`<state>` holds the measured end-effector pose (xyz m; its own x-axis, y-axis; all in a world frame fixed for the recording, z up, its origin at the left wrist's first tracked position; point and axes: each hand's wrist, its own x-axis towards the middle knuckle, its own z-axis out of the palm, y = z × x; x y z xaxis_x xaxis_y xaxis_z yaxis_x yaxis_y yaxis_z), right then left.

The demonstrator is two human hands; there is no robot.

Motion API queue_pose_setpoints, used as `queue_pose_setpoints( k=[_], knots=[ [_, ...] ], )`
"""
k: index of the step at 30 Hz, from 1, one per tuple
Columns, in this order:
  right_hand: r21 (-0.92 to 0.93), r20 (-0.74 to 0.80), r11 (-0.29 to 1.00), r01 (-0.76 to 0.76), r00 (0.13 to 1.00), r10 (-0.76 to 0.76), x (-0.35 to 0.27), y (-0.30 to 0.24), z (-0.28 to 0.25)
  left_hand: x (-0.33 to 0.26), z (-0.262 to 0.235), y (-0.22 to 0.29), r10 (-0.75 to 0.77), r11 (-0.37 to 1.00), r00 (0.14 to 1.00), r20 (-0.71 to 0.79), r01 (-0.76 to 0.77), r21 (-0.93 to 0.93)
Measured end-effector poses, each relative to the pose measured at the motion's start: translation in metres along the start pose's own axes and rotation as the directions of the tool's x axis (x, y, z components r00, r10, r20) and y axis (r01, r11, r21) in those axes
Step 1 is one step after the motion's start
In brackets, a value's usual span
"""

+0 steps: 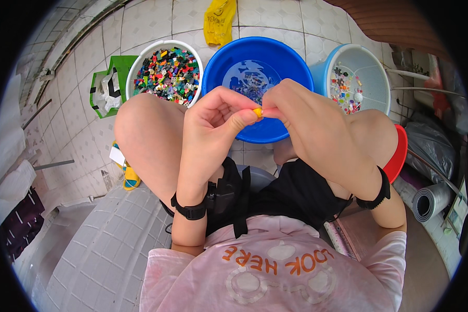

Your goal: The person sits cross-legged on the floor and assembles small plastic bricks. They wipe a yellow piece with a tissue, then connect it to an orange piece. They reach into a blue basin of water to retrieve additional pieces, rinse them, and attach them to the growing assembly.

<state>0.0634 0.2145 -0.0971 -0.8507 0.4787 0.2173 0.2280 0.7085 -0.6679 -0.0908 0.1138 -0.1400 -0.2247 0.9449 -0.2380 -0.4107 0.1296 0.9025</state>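
Note:
Above the blue basin (291,124), my two hands meet at a small yellow piece (257,112), too small to name exactly. The thumb and forefinger of my left hand (216,125) are closed on it, its other fingers curled behind. From the right, my right hand (307,114) pinches at the piece's right end, most of its fingers hidden behind the back of the hand. Water and many small, many-coloured pieces (250,86) lie in the basin below.
A white basket (130,78) of colourful toy bricks stands left of the basin, beside a green bag (120,65). To the right is a pale blue-and-white basket (375,78) with a few small pieces. A yellow plastic bag (219,23) lies beyond on the tiles. A rolled mat (432,203) sits far right.

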Motion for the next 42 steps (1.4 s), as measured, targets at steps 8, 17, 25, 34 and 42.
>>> queue_pose_setpoints(
  k=[8,17,25,34,42],
  knots=[
    [0.132,0.031,0.980,-0.147,0.989,0.144,0.006,-0.001,-0.014,0.003,-0.006,0.001,-0.016,1.000,0.999,0.035,0.017,-0.013],
    [0.322,0.053,0.863,-0.389,0.918,0.394,0.001,-0.003,-0.019,0.003,-0.012,-0.004,-0.027,0.985,0.993,0.111,0.046,-0.169],
    [0.484,0.030,0.771,-0.415,0.888,0.459,-0.007,-0.004,-0.007,0.003,-0.012,-0.004,-0.031,0.987,0.993,0.116,0.048,-0.151],
    [0.572,-0.045,0.703,-0.422,0.840,0.541,-0.013,0.005,0.009,0.005,-0.011,-0.003,-0.068,0.992,0.993,0.098,0.078,-0.098],
    [0.594,0.049,0.576,-0.562,0.739,0.671,-0.035,0.067,0.057,0.014,-0.007,-0.019,-0.112,0.993,0.994,-0.007,0.112,0.019]
  ],
)
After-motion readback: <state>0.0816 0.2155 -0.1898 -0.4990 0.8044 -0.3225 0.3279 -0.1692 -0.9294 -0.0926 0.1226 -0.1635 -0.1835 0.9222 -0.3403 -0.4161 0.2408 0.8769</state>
